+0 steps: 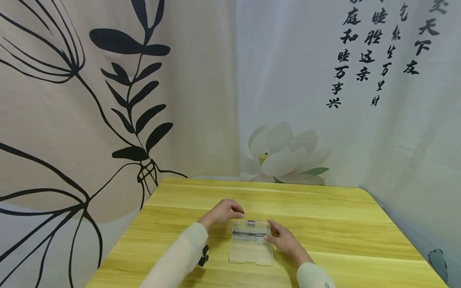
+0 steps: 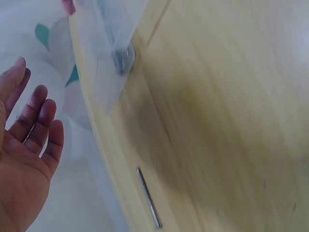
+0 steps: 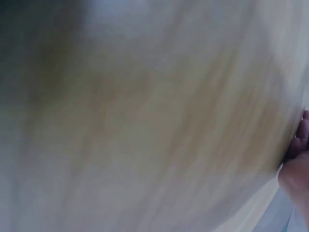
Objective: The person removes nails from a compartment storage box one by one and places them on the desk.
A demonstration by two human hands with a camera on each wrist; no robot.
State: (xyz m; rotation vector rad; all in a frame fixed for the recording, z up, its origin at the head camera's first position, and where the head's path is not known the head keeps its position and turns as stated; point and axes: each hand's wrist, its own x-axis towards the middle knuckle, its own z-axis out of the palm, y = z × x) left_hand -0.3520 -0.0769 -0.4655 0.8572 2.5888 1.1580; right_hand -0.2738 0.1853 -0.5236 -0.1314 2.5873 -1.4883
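A clear plastic box [image 1: 251, 252] stands opened out in the head view, its flat panel on the near side. Several thin dark sticks [image 1: 248, 234] lie across its far half. My right hand [image 1: 286, 242] holds the box's right edge, thumb over the near side and fingers at the far corner. Just off the far left corner is my left hand [image 1: 226, 211], its fingers loosely bent and holding nothing. In the left wrist view that hand [image 2: 29, 140] appears apart from the see-through box [image 2: 108, 53]. The right wrist view is blurred, with part of the right hand [image 3: 297, 159] at its edge.
A thin metal rod [image 2: 148, 198] lies on the wooden table [image 2: 231, 145] in the left wrist view. A dark strap [image 1: 203, 256] is at the left sleeve. Behind the table's far edge hangs a printed curtain [image 1: 201, 100] with plants and writing.
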